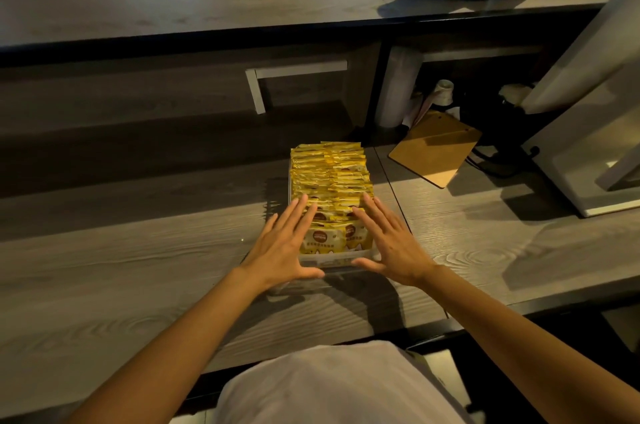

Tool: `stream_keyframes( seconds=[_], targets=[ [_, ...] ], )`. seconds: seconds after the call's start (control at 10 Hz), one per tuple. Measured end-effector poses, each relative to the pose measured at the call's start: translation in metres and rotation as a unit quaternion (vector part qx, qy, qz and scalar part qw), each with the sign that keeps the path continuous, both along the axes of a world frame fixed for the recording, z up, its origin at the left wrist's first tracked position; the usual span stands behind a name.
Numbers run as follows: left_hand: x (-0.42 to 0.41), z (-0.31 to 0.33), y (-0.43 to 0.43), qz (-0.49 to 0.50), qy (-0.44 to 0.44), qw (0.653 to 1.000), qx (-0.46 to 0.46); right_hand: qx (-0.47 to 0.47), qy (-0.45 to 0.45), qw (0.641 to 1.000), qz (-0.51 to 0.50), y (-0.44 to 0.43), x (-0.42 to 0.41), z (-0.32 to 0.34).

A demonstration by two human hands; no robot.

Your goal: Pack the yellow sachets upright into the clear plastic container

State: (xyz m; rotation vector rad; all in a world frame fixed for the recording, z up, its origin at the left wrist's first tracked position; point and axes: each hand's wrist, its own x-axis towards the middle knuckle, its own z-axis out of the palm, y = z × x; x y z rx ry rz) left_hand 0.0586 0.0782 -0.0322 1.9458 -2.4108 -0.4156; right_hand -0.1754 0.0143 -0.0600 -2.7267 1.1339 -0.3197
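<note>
Yellow sachets (330, 177) upright, clear plastic container (332, 262), label unreadable

One view only: head cam, wide-angle. It sits above the person's chest and faces forward and steeply down, so the white shirt (332, 385) fills bottom centre. The worktop (138, 267) spans the full width at close range. The clear plastic container (332, 261) lands just below frame centre, near the lens. The raised ledge (207, 0) and the room behind it cross the top, well back. Straight edges bow toward the frame borders.
</note>
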Motion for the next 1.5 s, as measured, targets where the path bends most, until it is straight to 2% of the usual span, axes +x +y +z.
stream_keyframes(
  seconds=[0.2,0.5,0.7,0.8,0.9,1.1,1.2,1.4,1.5],
  targets=[
    [0.003,0.004,-0.012,0.018,0.008,1.000,0.003,0.051,0.011,0.999,0.000,-0.013,0.003,0.000],
    [0.014,0.016,-0.058,0.122,0.037,0.991,0.033,0.083,-0.010,0.996,-0.039,-0.053,0.039,0.016],
    [0.020,0.017,-0.080,0.170,0.058,0.984,0.010,0.114,-0.013,0.986,-0.120,-0.076,0.059,0.026],
    [0.022,0.013,-0.090,0.207,0.092,0.974,-0.010,0.167,-0.040,0.964,-0.205,-0.093,0.065,0.030],
    [0.023,0.013,-0.101,0.230,0.093,0.968,-0.025,0.186,-0.028,0.946,-0.264,-0.109,0.069,0.030],
    [0.021,0.022,-0.127,0.253,0.083,0.964,-0.011,0.240,-0.010,0.917,-0.318,-0.128,0.083,0.042],
    [0.021,0.025,-0.137,0.266,0.076,0.961,0.003,0.264,-0.048,0.902,-0.338,-0.137,0.090,0.040],
    [0.021,0.035,-0.145,0.272,0.046,0.960,0.042,0.263,-0.019,0.906,-0.330,-0.140,0.090,0.047],
    [0.023,0.047,-0.148,0.263,0.045,0.961,0.069,0.218,0.006,0.921,-0.324,-0.141,0.086,0.061]
  ],
)
